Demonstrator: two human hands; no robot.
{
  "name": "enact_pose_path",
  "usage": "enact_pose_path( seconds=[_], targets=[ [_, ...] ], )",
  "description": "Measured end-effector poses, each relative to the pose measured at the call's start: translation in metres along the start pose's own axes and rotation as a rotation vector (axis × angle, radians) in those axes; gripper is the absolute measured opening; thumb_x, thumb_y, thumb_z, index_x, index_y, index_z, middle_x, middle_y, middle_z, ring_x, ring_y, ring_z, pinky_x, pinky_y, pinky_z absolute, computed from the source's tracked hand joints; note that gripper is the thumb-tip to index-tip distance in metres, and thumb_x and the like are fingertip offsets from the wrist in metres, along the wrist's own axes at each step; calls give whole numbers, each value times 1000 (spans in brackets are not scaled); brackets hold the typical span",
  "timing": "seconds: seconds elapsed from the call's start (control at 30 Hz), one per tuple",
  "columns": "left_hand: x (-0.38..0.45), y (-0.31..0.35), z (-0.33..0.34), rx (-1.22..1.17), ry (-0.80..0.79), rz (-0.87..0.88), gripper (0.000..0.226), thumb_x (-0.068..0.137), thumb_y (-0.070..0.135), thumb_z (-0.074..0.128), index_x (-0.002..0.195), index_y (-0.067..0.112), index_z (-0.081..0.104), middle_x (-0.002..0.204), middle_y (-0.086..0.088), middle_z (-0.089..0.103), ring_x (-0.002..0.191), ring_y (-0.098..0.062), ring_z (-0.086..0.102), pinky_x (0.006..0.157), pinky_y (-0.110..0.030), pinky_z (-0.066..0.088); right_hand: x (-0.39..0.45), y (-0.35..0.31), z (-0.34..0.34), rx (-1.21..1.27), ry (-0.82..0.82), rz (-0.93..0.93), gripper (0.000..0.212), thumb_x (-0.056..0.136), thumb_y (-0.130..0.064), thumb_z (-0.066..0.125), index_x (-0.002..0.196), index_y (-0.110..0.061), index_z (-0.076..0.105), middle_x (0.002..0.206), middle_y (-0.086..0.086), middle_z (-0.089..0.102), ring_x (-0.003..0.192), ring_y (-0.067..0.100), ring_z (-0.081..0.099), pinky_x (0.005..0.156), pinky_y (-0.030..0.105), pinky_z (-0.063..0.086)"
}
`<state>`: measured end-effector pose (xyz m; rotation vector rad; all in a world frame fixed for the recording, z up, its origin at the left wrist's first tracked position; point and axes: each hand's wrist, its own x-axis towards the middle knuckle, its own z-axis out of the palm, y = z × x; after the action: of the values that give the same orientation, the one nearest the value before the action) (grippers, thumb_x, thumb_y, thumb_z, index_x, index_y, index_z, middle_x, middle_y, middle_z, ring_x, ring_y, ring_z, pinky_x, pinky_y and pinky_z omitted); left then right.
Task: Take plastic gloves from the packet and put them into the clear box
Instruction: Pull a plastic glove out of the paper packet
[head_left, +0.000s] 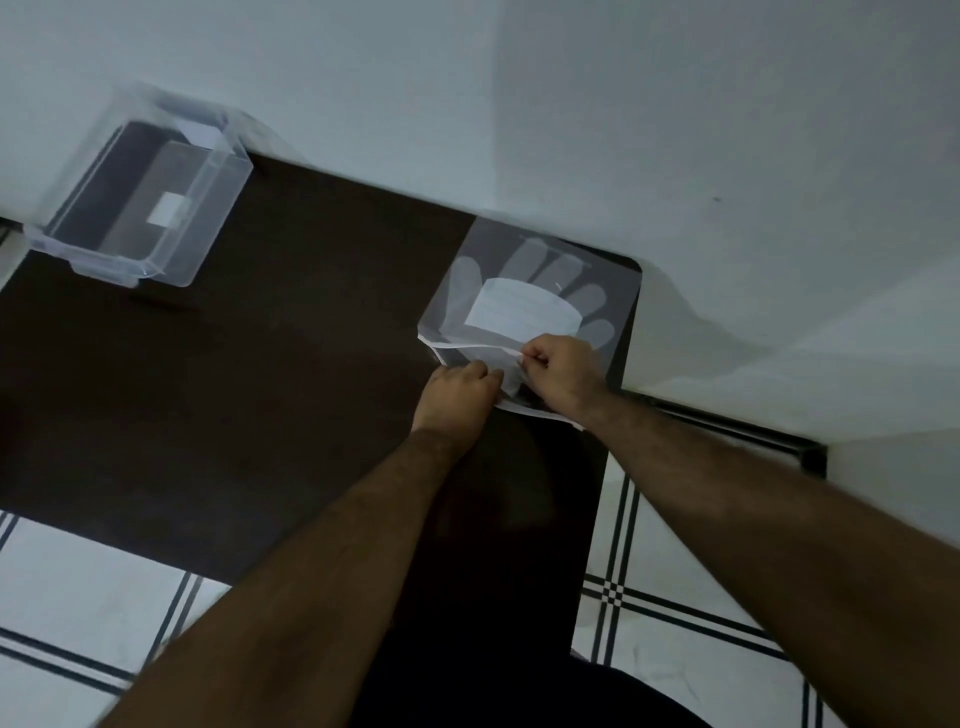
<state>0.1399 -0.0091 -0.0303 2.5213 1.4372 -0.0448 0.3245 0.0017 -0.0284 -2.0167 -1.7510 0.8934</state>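
Observation:
A flat clear packet of plastic gloves (524, 296) lies at the far right corner of the dark table (270, 374); a glove outline and a white label show through it. At its near open edge, my left hand (457, 392) and my right hand (558, 371) both pinch thin white plastic. Whether that plastic is a glove or the packet's flap I cannot tell. The clear box (145, 202) stands at the table's far left, open-topped, with a white label on its side and nothing visible inside.
A white wall (675, 130) runs right behind the table's far edge. A white tiled floor with dark stripes (675, 597) lies to the right of the table and in front of it. The clear box overhangs the table's left edge slightly.

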Motion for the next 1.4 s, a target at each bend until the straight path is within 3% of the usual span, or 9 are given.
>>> enact_pose_path(
  seconds=[0.13,0.37,0.6,0.8,0.9,1.03,1.17,1.4],
  targets=[
    [8,2,0,47,-54,43,38,102,27,63,139,21,64,126,-6,65,120,-29,61,104,-44,50,7,0,0,-4,-8,7,13,102,-21,71,105,-13,81,99,3,79,88,14,67,81,28,52],
    [20,2,4,170,-27,97,33,106,27,58,137,24,70,128,1,67,124,-29,52,108,-44,44,15,-2,-3,27,-34,16,13,102,-21,70,104,-13,81,99,2,78,90,16,70,86,34,59],
    [22,-6,12,171,86,147,22,90,25,76,111,19,79,104,-1,71,101,-30,61,94,-47,52,18,-1,-10,48,-25,-12,13,103,-23,69,105,-14,79,98,1,78,88,13,69,81,28,54],
    [24,-8,12,93,190,144,23,86,20,74,108,15,77,101,-4,69,93,-31,61,86,-48,53,21,1,-12,24,-26,-65,18,105,-26,67,117,-16,75,108,1,77,98,15,70,92,37,60],
    [22,-10,13,51,224,137,22,83,16,76,106,14,77,100,-5,70,93,-32,63,84,-47,53,26,3,-10,-52,-18,-102,36,107,-31,63,136,-12,68,137,9,70,126,24,63,110,41,51],
    [18,-13,16,12,282,131,23,85,15,64,105,14,75,101,-5,70,94,-31,60,84,-45,50,39,9,-4,-254,-189,-40,58,112,-51,38,160,-19,46,173,13,32,161,35,24,129,58,24],
    [12,-12,13,1,306,139,31,89,21,50,109,14,73,105,-5,70,95,-30,60,84,-44,47,46,9,-6,-344,-306,17,69,109,-64,15,169,-31,23,181,5,5,166,32,1,129,65,9],
    [-10,-3,7,-6,323,175,34,92,23,48,111,13,74,107,-6,71,95,-30,61,83,-45,49,54,0,-13,-391,-344,54,78,104,-76,14,171,-35,13,181,2,0,166,33,-1,129,67,3]
  ],
)
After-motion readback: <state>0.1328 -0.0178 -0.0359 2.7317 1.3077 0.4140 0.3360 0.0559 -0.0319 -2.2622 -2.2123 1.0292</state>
